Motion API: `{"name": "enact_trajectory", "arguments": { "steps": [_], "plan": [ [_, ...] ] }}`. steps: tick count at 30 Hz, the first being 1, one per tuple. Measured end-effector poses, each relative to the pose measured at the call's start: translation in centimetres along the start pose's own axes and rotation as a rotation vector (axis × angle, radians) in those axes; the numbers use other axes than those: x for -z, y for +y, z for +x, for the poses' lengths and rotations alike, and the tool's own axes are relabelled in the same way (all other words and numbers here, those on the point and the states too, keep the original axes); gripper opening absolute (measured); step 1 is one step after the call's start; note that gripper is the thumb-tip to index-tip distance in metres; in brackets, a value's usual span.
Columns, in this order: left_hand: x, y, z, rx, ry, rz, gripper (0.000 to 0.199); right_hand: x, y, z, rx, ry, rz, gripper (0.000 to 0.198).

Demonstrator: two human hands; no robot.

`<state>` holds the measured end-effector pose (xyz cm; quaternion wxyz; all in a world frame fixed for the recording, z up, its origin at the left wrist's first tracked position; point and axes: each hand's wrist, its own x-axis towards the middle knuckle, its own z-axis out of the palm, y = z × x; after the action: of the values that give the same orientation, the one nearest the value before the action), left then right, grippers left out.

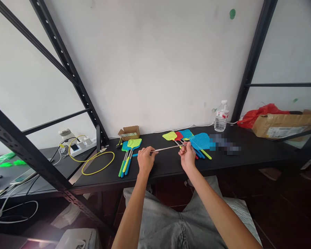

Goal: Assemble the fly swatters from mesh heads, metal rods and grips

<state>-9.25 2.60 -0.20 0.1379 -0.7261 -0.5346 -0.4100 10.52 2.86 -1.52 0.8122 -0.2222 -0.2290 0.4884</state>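
Note:
A blue fly swatter is held level above the black table by both of my hands. Its thin metal shaft runs between them, with the mesh head to the right and the blue handle end poking out at the left. My left hand is closed round the shaft near the handle. My right hand pinches the shaft close to the head. Behind my right hand lies a group of fly swatters with yellow, red and blue heads. To the left of my left hand rests another bunch of swatters, yellow-green and blue.
A small open cardboard box stands against the wall. A water bottle is at the back right, near a larger carton with a red bag. On the left are a yellow cable, a power strip and a black metal shelf post.

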Motion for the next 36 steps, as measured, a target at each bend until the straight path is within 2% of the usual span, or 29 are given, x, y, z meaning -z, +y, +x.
{"name": "enact_trajectory", "arguments": {
  "steps": [8, 13, 18, 20, 24, 28, 30, 36],
  "plan": [
    [-0.2, -0.1, -0.2, -0.041, -0.055, -0.028, 0.028, -0.4, 0.0, -0.4, -0.019, -0.065, -0.138, 0.039],
    [-0.4, 0.3, -0.5, -0.062, -0.079, -0.045, 0.034, -1.0, 0.0, -1.1, -0.041, -0.236, -0.342, 0.043],
    [-0.5, 0.7, -0.6, -0.089, -0.09, -0.047, 0.037, -1.4, 0.1, -1.8, -0.039, -0.464, -0.532, 0.045],
    [-0.5, 0.7, -0.6, -0.09, -0.097, -0.038, 0.038, -1.4, 0.1, -1.9, -0.054, -0.5, -0.554, 0.046],
    [-0.5, 0.9, -0.5, -0.075, -0.096, -0.035, 0.039, -1.3, 0.1, -1.8, -0.095, -0.447, -0.464, 0.043],
    [-0.5, 1.0, -0.4, -0.068, -0.112, -0.036, 0.038, -1.0, 0.2, -1.3, -0.028, -0.192, -0.29, 0.044],
    [-0.4, 1.0, -0.4, -0.072, -0.128, -0.039, 0.038, -0.8, 0.4, -1.0, 0.002, -0.132, -0.293, 0.045],
    [-0.3, 0.6, -0.5, -0.059, -0.13, -0.003, 0.038, -0.5, 1.1, -0.9, 0.014, -0.212, -0.427, 0.043]
  ]
}}
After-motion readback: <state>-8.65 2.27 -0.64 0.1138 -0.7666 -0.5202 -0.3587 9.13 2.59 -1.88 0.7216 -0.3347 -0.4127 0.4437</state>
